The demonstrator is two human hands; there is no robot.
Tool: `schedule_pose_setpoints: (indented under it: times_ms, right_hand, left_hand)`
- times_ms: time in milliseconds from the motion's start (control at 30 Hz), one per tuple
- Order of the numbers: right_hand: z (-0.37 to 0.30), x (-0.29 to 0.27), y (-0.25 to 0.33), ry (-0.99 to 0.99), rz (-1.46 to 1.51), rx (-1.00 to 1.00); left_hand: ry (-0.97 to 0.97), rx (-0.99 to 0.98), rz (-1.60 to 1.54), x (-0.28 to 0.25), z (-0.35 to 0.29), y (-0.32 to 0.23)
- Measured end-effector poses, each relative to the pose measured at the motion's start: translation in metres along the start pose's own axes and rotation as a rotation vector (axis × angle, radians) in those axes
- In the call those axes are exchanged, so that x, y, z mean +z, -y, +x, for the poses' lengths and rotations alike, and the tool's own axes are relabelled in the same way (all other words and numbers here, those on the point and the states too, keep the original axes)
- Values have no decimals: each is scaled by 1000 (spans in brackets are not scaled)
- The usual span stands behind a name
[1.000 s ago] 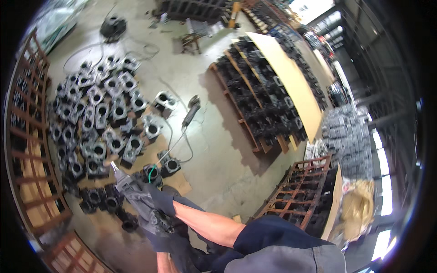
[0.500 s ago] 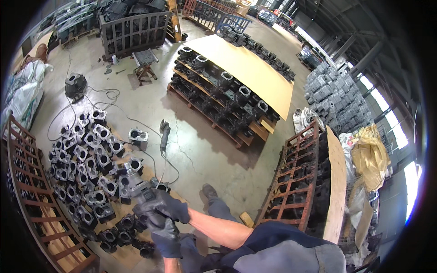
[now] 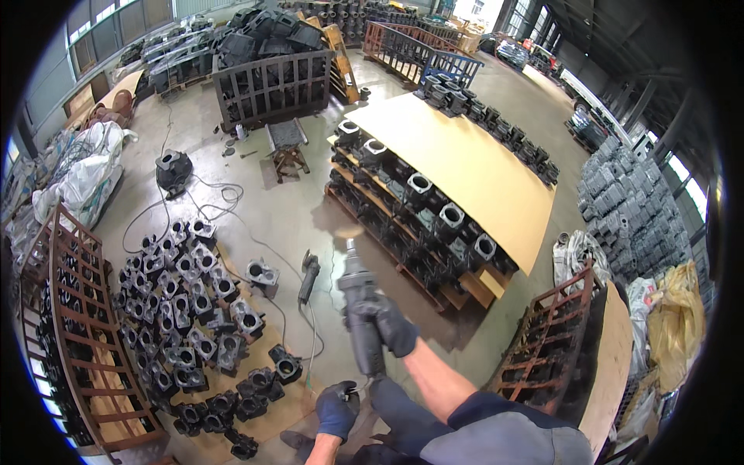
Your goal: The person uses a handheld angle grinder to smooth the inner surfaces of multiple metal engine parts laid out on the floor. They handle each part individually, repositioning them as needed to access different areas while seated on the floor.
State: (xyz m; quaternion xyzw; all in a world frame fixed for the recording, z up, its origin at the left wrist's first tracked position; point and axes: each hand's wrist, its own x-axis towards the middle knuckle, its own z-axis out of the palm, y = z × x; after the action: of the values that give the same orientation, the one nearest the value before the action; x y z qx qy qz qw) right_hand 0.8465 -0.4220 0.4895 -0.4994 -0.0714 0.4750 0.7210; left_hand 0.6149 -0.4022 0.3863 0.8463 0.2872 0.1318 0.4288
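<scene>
My right hand (image 3: 394, 327), in a dark glove, is closed around the body of a straight grinder (image 3: 360, 310). The grinder points away from me, and a round tan wheel (image 3: 349, 232) shows blurred at its tip, over bare floor. My left hand (image 3: 337, 409), also gloved, is low near the grinder's back end. Its fingers are curled together by a thin cord-like piece, and what they hold is not clear. To the left, many metal castings (image 3: 186, 302) with round bores stand on brown board; darker castings (image 3: 225, 407) sit at the near edge.
An angle grinder (image 3: 310, 277) lies on the floor, its cable running toward the castings. Ahead right stands a pallet stack of castings (image 3: 418, 184) topped with a tan sheet (image 3: 465, 170). Rusty metal cages (image 3: 97, 333) flank both sides. A small stool (image 3: 287, 139) stands farther off.
The grinder has swung right and away from the castings, now pointing forward. My left hand has come off its body and dropped toward its back end. The view has shifted left and up.
</scene>
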Motion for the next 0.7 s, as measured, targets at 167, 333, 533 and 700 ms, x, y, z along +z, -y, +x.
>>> schedule_pose_setpoints:
  times_ms: [167, 333, 533, 700]
  right_hand:
    - [4, -88, 113, -67, -149, -104]
    - [-16, -125, 188, -187, -340, -227]
    - [-43, -155, 235, -415, -704, -354]
    - [-57, -206, 260, -414, -1046, -506]
  left_hand:
    - [73, -23, 338, 35, 63, -9]
    - [63, -13, 396, 48, 104, -36]
    - [109, 144, 228, 76, 131, -109]
    - [117, 247, -28, 111, 162, -147]
